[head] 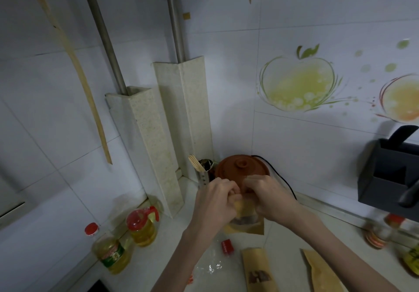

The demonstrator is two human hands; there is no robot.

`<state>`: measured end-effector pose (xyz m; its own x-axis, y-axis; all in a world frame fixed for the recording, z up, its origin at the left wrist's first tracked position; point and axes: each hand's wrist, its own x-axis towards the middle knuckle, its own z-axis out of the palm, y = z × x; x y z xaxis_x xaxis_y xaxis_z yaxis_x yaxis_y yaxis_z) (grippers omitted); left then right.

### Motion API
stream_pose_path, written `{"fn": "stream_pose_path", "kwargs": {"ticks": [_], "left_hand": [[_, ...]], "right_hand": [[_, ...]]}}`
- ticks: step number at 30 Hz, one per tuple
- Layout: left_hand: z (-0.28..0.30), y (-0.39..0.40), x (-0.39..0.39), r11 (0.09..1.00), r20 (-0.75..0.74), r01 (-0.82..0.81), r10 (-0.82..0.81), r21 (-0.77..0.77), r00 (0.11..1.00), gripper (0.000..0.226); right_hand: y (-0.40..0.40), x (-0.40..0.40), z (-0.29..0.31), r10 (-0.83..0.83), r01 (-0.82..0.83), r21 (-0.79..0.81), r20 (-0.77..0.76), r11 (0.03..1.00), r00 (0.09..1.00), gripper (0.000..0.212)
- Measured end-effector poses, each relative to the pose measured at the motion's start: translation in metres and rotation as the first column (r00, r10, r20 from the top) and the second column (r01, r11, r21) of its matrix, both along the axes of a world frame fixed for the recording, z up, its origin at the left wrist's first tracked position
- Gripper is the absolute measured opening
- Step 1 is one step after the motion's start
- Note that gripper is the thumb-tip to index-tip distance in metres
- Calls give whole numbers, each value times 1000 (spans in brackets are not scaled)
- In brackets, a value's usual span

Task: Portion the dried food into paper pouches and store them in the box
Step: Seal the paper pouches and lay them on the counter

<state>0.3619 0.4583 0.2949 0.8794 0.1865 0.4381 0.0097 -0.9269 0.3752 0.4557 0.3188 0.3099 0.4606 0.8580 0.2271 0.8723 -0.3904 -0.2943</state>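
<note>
A brown paper pouch (246,222) with a clear window showing dark dried food is held upright over the counter. My left hand (215,203) and my right hand (269,198) both pinch its top edge from either side, fingers curled. Two more paper pouches lie flat on the counter nearer to me: one with a window (258,271) and one further right (322,273). A crumpled clear plastic bag (210,266) with a red label (227,246) lies under my left forearm. No storage box can be made out.
A brown clay pot (241,167) with a black cord stands behind my hands, beside a metal chopstick holder (205,173). Oil bottles (141,226) line the left wall. A black knife rack (390,173) hangs at right, with jars (381,232) below it.
</note>
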Motion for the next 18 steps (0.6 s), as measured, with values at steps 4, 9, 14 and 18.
{"fn": "stream_pose_path", "kwargs": {"ticks": [4,9,14,18], "left_hand": [[-7,-2,-3,999,26,27,-28,31,999,10],[-17,6,2,999,0,21,-21,-49,1000,8],[-30,14,3,978,-77,-26,10,-208,997,9],[-33,11,-1,986,-93,31,-47,-167,995,8]], "right_hand": [[-1,5,-2,83,-81,36,-87,996,993,24],[1,0,-18,16,-4,109,-109,994,994,14],[-7,4,-25,-30,41,117,-93,992,995,4],[-19,5,-24,22,-19,29,-97,999,995,20]]}}
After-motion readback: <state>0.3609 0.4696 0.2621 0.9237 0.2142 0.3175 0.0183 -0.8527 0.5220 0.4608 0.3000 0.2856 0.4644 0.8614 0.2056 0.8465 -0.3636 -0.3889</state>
